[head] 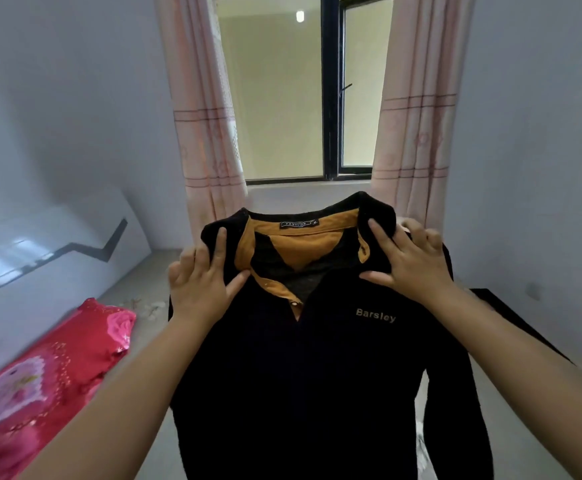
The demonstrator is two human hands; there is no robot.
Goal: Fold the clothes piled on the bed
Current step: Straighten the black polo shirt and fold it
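Observation:
A black long-sleeved sweater point(303, 375) with an orange-brown collar lining and the word "Barsley" on the chest hangs upright in front of me, its front facing me. My left hand point(201, 278) grips its left shoulder beside the collar, fingers curled over the fabric. My right hand point(409, 259) grips the right shoulder the same way. The body and one sleeve hang down past the bottom of the view. The bed surface under it is mostly hidden by the sweater.
A red and pink floral pillow point(43, 382) lies at the lower left against a white headboard point(47, 258). Pink curtains point(203, 109) frame a dark-framed window point(331, 91) straight ahead. A dark edge of furniture point(511, 313) shows at the right.

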